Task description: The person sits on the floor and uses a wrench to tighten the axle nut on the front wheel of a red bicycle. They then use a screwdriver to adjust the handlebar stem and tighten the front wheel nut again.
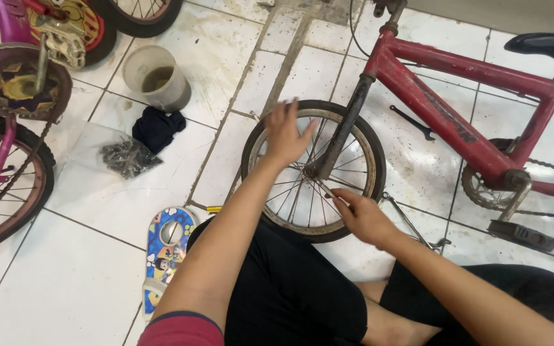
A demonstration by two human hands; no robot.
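Front wheel of red children's bicycle: upright on tiled floor, held in dark fork, directly ahead of seated person's knees. Rim and spokes judged stiff metal, tyre firm rubber; wheel light by itself but tied to frame's weight, so likely to turn freely rather than lift. Thin spokes judged easy to bend; tyre and rim the safer places to take hold, axle nut the point for a tool.

Left hand: arm stretched forward, palm down on upper left of tyre, fingers spread and slightly blurred; open, flat contact, nothing clasped.

Right hand: forearm coming in from lower right, wrist bent inward, fingers closed on slim metal tool whose tip points up toward hub. Exact kind of tool not discernible.

Surroundings: black spanner lying on floor beyond wheel, near frame; pedal and chainring to right. Grey cup with murky liquid, dark cloth and clear bag of small metal parts to left. Cartoon-printed chain guard flat on floor beside left knee. Pink bicycle at left edge.
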